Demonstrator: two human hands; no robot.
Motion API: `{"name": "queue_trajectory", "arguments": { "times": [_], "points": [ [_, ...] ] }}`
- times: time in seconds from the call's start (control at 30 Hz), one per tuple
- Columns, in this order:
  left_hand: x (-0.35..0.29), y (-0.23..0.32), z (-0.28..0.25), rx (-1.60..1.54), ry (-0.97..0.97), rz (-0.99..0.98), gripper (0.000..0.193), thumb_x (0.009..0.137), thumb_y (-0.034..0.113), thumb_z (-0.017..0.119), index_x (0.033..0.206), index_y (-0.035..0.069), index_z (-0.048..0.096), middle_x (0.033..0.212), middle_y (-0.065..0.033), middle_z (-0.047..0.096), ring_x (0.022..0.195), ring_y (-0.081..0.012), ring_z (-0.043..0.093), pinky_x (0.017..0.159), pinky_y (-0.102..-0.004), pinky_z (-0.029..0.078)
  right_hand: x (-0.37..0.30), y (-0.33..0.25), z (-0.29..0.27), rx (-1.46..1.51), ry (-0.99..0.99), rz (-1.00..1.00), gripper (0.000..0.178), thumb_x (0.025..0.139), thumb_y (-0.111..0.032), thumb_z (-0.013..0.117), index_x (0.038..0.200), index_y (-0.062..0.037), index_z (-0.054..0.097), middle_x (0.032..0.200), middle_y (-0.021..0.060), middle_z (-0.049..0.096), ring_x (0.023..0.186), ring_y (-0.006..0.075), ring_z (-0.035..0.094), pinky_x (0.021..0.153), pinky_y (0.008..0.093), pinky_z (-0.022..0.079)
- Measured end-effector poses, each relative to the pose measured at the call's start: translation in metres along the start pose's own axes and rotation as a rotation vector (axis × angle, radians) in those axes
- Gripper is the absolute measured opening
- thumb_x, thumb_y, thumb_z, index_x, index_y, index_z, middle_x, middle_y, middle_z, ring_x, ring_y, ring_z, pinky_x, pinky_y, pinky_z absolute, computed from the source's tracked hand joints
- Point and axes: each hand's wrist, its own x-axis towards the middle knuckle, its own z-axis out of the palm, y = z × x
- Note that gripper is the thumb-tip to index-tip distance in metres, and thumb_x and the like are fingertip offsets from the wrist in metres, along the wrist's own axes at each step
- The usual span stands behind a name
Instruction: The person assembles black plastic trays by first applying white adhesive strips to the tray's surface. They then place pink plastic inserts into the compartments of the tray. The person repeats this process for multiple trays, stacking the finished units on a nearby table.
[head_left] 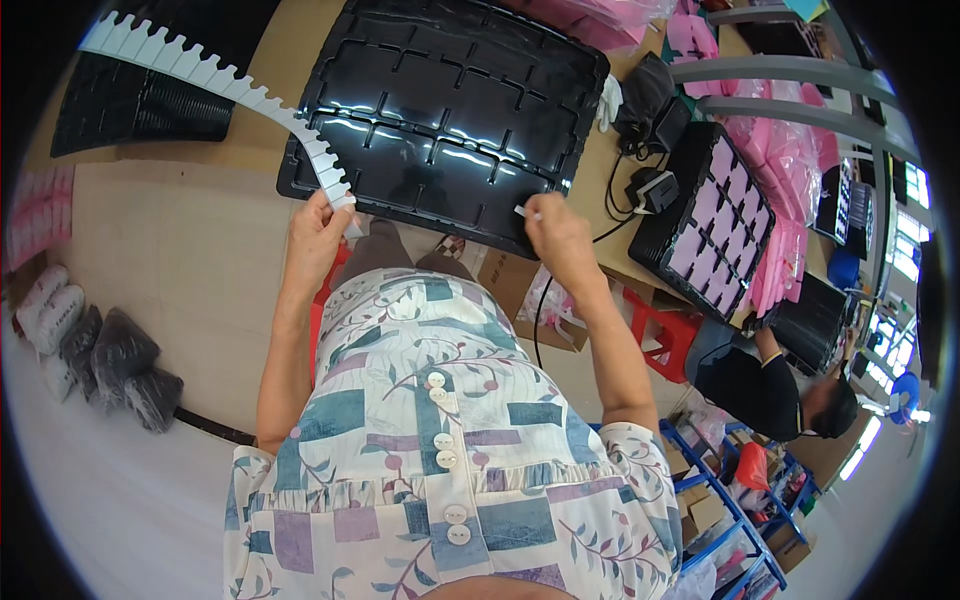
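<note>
My left hand is closed, its thumb and fingers pinching the near end of a long white notched strip. From there the strip curves up and away to the far left, its row of teeth along one edge. Between the fingertips of my right hand is a small white piece. Directly in front of me lies a large black plastic tray with moulded ridges dividing its shiny compartments. Its near right corner is beside my right hand; my left hand is just off its near left corner.
Stacked black trays stand at the left. On the right, another black tray holds pink pieces, near pink parts in clear plastic. A black cable runs over the table edge. A person in black works farther right, above blue shelving.
</note>
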Motion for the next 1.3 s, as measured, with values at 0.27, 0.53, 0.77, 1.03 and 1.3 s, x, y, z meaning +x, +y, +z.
{"name": "queue_trajectory", "arguments": {
  "times": [0.27, 0.53, 0.77, 1.03, 1.3],
  "points": [
    [-0.008, -0.009, -0.01, -0.051, 0.043, 0.026, 0.014, 0.096, 0.013, 0.057, 0.106, 0.004, 0.063, 0.078, 0.0022, 0.062, 0.065, -0.0024, 0.052, 0.054, -0.0189, 0.039, -0.076, 0.036, -0.027, 0.951, 0.247, 0.802, 0.009, 0.099, -0.013, 0.055, 0.095, -0.0056, 0.055, 0.072, -0.0035, 0.055, 0.057, 0.0025, 0.042, 0.049, 0.0197, 0.032],
    [-0.047, 0.019, -0.045, 1.067, 0.369, 0.13, 0.028, 0.092, 0.016, 0.063, 0.113, -0.001, 0.058, 0.085, -0.0211, 0.065, 0.076, -0.0399, 0.062, 0.071, -0.0487, 0.049, -0.047, -0.026, -0.034, 0.36, 0.289, 0.366, 0.007, 0.09, -0.009, 0.063, 0.094, -0.0038, 0.062, 0.076, 0.0079, 0.062, 0.063, 0.018, 0.061, 0.057, 0.0333, 0.048],
    [-0.026, 0.085, 0.027, 0.946, 0.065, 0.67, 0.013, 0.087, 0.009, 0.064, 0.096, 0.0, 0.066, 0.1, -0.0154, 0.065, 0.099, -0.0328, 0.06, 0.087, -0.0408, 0.047, 0.009, -0.012, 0.021, 0.104, 0.044, 0.254, 0.01, 0.083, -0.014, 0.069, 0.089, -0.0066, 0.066, 0.082, 0.011, 0.065, 0.069, 0.0291, 0.066, 0.06, 0.0394, 0.051],
    [0.015, 0.022, 0.122, 0.805, -0.478, 1.076, 0.023, 0.076, 0.003, 0.059, 0.098, -0.004, 0.063, 0.115, -0.015, 0.061, 0.11, -0.03, 0.058, 0.095, -0.0391, 0.048, 0.023, -0.02, 0.018, 0.159, 0.014, 0.386, 0.01, 0.08, -0.013, 0.068, 0.086, -0.0042, 0.066, 0.08, 0.0124, 0.068, 0.067, 0.0331, 0.066, 0.062, 0.0424, 0.051],
    [0.011, 0.01, 0.125, 0.835, -0.44, 1.061, 0.025, 0.077, 0.003, 0.06, 0.101, -0.005, 0.062, 0.118, -0.0157, 0.06, 0.108, -0.0301, 0.057, 0.096, -0.0409, 0.047, 0.029, -0.022, 0.023, 0.04, 0.0, 0.375, 0.01, 0.079, -0.013, 0.067, 0.083, -0.0045, 0.065, 0.08, 0.0127, 0.068, 0.067, 0.0347, 0.066, 0.061, 0.0445, 0.052]
  ]
}}
